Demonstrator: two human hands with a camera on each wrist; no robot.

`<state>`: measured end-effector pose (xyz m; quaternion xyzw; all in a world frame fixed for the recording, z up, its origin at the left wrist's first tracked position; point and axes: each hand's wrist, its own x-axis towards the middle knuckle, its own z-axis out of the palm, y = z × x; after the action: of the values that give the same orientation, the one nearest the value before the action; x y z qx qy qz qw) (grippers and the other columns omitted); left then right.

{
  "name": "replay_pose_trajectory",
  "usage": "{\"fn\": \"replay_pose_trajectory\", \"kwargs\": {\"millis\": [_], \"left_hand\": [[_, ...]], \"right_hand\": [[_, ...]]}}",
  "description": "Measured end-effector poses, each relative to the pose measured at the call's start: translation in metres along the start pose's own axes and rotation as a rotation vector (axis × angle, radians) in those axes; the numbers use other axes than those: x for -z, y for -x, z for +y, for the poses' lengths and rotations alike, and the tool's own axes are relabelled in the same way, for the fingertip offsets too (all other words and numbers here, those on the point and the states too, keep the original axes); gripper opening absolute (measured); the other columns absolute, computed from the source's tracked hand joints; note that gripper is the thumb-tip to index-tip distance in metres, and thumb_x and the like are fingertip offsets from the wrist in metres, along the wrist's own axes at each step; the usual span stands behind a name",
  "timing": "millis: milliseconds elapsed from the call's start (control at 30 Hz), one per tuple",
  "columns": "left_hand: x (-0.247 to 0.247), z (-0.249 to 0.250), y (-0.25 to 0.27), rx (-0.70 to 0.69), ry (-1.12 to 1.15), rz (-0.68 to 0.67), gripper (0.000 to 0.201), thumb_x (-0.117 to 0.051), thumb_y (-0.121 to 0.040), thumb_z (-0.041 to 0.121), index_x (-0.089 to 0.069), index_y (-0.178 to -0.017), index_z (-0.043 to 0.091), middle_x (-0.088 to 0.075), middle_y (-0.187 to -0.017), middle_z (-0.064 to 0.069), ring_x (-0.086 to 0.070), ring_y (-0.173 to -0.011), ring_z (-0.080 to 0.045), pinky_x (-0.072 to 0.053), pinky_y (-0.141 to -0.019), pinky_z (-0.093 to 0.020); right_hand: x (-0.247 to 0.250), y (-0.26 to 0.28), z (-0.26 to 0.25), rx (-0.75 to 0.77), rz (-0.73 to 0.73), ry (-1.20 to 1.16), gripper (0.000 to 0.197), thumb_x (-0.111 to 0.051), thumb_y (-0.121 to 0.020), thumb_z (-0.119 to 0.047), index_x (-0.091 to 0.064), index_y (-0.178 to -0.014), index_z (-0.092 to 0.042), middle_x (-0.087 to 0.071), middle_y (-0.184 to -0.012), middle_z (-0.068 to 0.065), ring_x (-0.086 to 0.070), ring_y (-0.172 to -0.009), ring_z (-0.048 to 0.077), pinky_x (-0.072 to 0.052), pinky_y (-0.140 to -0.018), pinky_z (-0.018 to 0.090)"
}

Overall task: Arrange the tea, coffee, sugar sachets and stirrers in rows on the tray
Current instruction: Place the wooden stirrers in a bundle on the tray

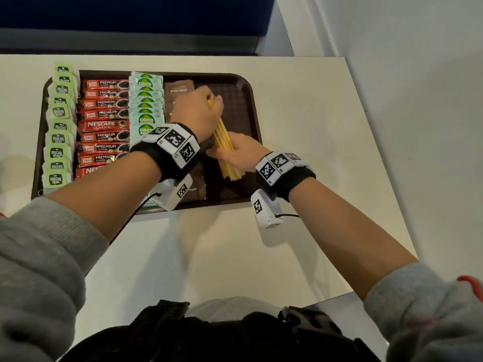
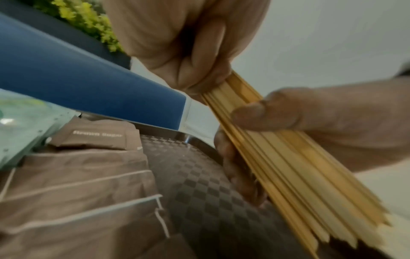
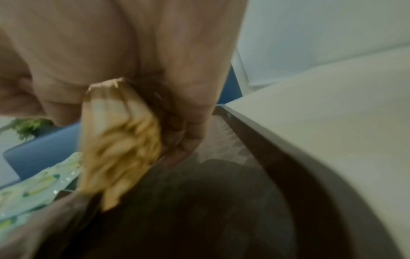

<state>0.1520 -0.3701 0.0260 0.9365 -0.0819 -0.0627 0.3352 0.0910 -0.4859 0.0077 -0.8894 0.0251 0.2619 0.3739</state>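
A bundle of wooden stirrers (image 1: pixel 225 143) is held just above the bare right part of the brown tray (image 1: pixel 245 100). My left hand (image 1: pixel 202 111) grips its far end in a fist. My right hand (image 1: pixel 243 152) holds the bundle nearer me, thumb across the sticks. In the left wrist view the stirrers (image 2: pixel 299 166) fan out below my left hand (image 2: pixel 188 52), with the right thumb (image 2: pixel 255 117) pressed on them. In the right wrist view, the stirrer ends (image 3: pixel 119 149) are blurred under my right hand (image 3: pixel 155 61). Rows of green tea bags (image 1: pixel 58 126), red coffee sachets (image 1: pixel 104 126), Coco sachets (image 1: pixel 145 105) and brown sugar sachets (image 1: pixel 180 90) fill the tray's left part.
The tray sits on a pale table (image 1: pixel 300 152), whose right edge runs close by. Bare table lies between the tray and my body. A blue panel (image 1: pixel 130 11) stands behind the table. My left forearm hides part of the sugar row.
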Motion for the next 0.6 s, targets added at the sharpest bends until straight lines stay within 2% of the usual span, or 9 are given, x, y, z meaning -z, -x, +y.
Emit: {"fn": "replay_pose_trajectory", "kwargs": {"millis": [33,133,267,367,433,500,600], "left_hand": [[-0.002,0.001,-0.002,-0.009,-0.036,-0.02,0.036,-0.04,-0.097,0.034,-0.059,-0.103,0.004,-0.06,-0.091,-0.014,-0.057,-0.09,-0.03,-0.035,-0.07,-0.03],[-0.011,0.006,-0.006,-0.002,-0.131,-0.094,0.037,-0.039,-0.099,0.031,-0.058,-0.103,0.0,-0.063,-0.102,-0.02,-0.058,-0.098,-0.036,-0.04,-0.075,-0.035],[-0.026,0.01,-0.01,0.016,-0.223,-0.197,0.038,-0.039,-0.098,0.03,-0.058,-0.109,-0.001,-0.063,-0.106,-0.022,-0.058,-0.1,-0.035,-0.042,-0.075,-0.035],[-0.035,0.01,-0.013,0.032,-0.299,-0.262,0.039,-0.038,-0.099,0.031,-0.058,-0.112,0.0,-0.063,-0.107,-0.02,-0.058,-0.099,-0.034,-0.041,-0.071,-0.034],[-0.041,0.01,-0.015,0.063,-0.351,-0.313,0.039,-0.038,-0.099,0.031,-0.059,-0.108,-0.001,-0.062,-0.106,-0.019,-0.057,-0.091,-0.031,-0.039,-0.066,-0.033],[-0.048,0.007,-0.016,0.094,-0.376,-0.354,0.039,-0.038,-0.098,0.033,-0.059,-0.103,0.0,-0.063,-0.106,-0.019,-0.056,-0.085,-0.03,-0.039,-0.064,-0.033],[-0.055,0.005,-0.012,0.15,-0.382,-0.372,0.042,-0.041,-0.097,0.037,-0.056,-0.113,0.001,-0.061,-0.111,-0.02,-0.06,-0.097,-0.033,-0.04,-0.065,-0.034]], "right_hand": [[0.001,-0.002,0.002,-0.007,-0.002,0.056,0.041,-0.053,-0.091,-0.046,-0.058,-0.109,-0.009,-0.066,-0.1,0.01,-0.064,-0.089,0.022,-0.05,-0.081,0.032],[0.003,-0.006,0.009,-0.003,-0.005,0.148,0.047,-0.055,-0.088,-0.052,-0.058,-0.106,-0.009,-0.065,-0.097,0.006,-0.062,-0.087,0.021,-0.05,-0.074,0.028],[0.003,-0.004,0.018,-0.008,-0.007,0.149,0.057,-0.069,-0.08,-0.047,-0.051,-0.117,-0.009,-0.058,-0.096,0.002,-0.057,-0.085,0.016,-0.042,-0.07,0.023],[0.001,-0.005,0.025,-0.036,-0.007,0.172,0.058,-0.072,-0.075,-0.05,-0.053,-0.112,-0.009,-0.061,-0.096,0.005,-0.059,-0.084,0.018,-0.047,-0.068,0.025],[0.001,-0.004,0.028,-0.074,-0.02,0.197,0.06,-0.074,-0.072,-0.051,-0.052,-0.11,-0.01,-0.061,-0.095,0.005,-0.061,-0.079,0.018,-0.052,-0.068,0.029],[0.001,-0.002,0.03,-0.101,-0.027,0.207,0.064,-0.077,-0.07,-0.049,-0.049,-0.113,-0.011,-0.059,-0.094,0.003,-0.061,-0.074,0.017,-0.053,-0.067,0.03],[-0.001,0.0,0.031,-0.119,-0.008,0.161,0.074,-0.082,-0.065,-0.044,-0.045,-0.121,-0.012,-0.06,-0.098,0.004,-0.065,-0.072,0.018,-0.056,-0.068,0.031]]}}
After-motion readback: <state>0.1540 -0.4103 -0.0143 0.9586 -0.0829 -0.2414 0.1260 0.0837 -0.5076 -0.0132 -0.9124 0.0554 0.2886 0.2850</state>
